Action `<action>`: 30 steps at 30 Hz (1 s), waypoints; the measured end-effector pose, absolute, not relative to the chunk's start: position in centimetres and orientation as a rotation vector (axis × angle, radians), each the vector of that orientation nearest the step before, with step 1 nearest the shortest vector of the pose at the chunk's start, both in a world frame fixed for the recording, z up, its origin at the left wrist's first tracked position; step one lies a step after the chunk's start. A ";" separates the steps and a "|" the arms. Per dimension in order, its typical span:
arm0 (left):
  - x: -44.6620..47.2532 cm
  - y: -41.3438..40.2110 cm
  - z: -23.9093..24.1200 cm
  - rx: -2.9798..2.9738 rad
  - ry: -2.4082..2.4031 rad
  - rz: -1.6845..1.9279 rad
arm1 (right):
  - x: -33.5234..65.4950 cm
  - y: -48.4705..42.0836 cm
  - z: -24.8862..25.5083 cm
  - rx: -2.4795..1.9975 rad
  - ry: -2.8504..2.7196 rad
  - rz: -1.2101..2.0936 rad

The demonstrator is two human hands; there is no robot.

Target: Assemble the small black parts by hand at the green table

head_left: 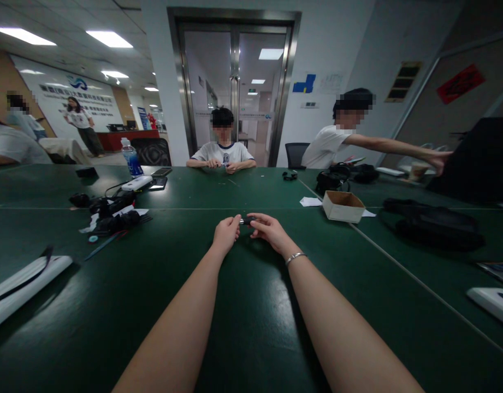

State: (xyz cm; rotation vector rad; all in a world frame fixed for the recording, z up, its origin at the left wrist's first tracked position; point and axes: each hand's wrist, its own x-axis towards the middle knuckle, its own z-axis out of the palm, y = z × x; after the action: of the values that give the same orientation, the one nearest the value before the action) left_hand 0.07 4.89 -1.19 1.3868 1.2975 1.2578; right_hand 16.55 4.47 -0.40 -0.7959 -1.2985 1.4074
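Left hand (226,234), right hand (271,231) hold small black-and-silver object (247,221) above green worktop (251,338); bottle (131,158) near far edge.

Small black object (247,221) (silver left end), held crosswise between fingertips (237,220).

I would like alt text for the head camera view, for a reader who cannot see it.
The left hand and right hand hold a small dark object between them above a green table. An open box stands to the right; a person sits opposite.
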 end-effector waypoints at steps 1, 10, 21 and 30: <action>0.1 4.8 -1.1 1.382 1.271 1.263 | 16.5 4.4 -0.4 -0.803 -1.291 1.407; 0.3 4.0 -0.6 1.433 1.227 1.257 | 16.3 4.6 -0.3 -0.840 -1.197 1.435; 0.1 4.0 -0.8 1.620 1.119 1.413 | 16.3 4.6 -0.2 -0.895 -1.104 1.459; -0.2 4.1 -1.0 1.632 1.331 1.253 | 16.6 4.9 -1.0 -0.818 -1.156 1.448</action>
State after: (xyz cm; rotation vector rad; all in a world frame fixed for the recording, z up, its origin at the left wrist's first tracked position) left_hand -0.16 4.12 -0.98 1.6317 1.3312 1.2525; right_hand 16.63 4.89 -0.99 -0.8179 -1.1558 1.4485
